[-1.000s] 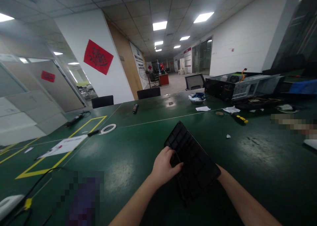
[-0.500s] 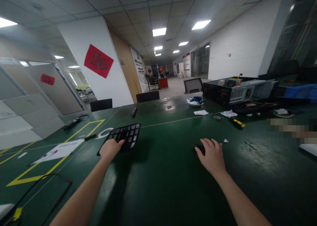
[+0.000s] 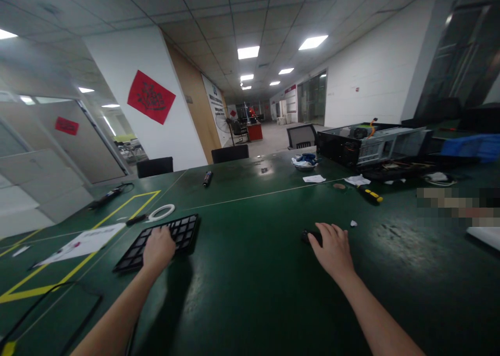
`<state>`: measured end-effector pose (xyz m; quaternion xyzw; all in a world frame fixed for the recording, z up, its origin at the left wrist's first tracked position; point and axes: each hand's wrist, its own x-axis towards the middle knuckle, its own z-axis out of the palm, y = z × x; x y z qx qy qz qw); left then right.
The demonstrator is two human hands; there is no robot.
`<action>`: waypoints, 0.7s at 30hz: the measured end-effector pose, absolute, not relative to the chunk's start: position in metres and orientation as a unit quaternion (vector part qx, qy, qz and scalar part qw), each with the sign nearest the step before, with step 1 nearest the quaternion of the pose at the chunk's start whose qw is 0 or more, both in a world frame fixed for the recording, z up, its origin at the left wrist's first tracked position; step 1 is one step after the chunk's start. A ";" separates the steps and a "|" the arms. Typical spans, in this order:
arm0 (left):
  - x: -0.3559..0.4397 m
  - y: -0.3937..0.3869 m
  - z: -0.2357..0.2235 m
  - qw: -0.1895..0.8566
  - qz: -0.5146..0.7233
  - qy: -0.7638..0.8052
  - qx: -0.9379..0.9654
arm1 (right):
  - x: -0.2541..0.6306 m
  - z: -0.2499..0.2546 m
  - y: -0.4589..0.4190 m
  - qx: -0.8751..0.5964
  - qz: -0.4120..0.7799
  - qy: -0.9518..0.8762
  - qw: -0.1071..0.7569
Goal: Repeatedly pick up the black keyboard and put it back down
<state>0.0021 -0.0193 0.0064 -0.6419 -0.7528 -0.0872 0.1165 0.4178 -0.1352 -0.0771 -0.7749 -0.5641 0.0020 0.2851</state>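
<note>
On the left of the green table lies a black plastic grid panel (image 3: 185, 231), divided into many square cells. My left hand (image 3: 159, 249) rests on its middle with the fingers curled down into it, the fingertips hidden. Whether the panel's right end touches the table is unclear. To the right, my right hand (image 3: 334, 249) is closed over a small dark object (image 3: 308, 236) on the table. Only that object's left end shows past the thumb, too little to tell its kind.
Left of the panel lie a white ring (image 3: 161, 212) and a printed sheet (image 3: 84, 244) within yellow tape. At the back right stand an open computer case (image 3: 367, 145), a bowl (image 3: 304, 164) and a yellow-black screwdriver (image 3: 370, 194). A dark cylinder (image 3: 207, 178) lies at the back.
Both hands were together at the centre on the black panel. The left hand has carried it left and lowered it flat; the right hand has moved right with the small dark object.
</note>
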 end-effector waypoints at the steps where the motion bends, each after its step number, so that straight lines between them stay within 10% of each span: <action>1: 0.009 -0.029 0.002 0.111 -0.089 -0.725 -0.674 | 0.417 -0.077 -0.135 -0.774 -0.002 -0.566 0.285; 8: 0.046 -0.101 -0.053 -0.024 -0.122 -0.576 -0.808 | 0.419 -0.081 -0.133 -0.771 -0.011 -0.573 0.278; 16: 0.051 -0.115 -0.044 0.125 -0.059 -0.620 -0.772 | 0.422 -0.080 -0.134 -0.778 0.010 -0.569 0.265; 21: 0.053 -0.119 -0.039 -0.018 -0.059 -0.636 -0.770 | 0.422 -0.081 -0.134 -0.774 0.016 -0.577 0.261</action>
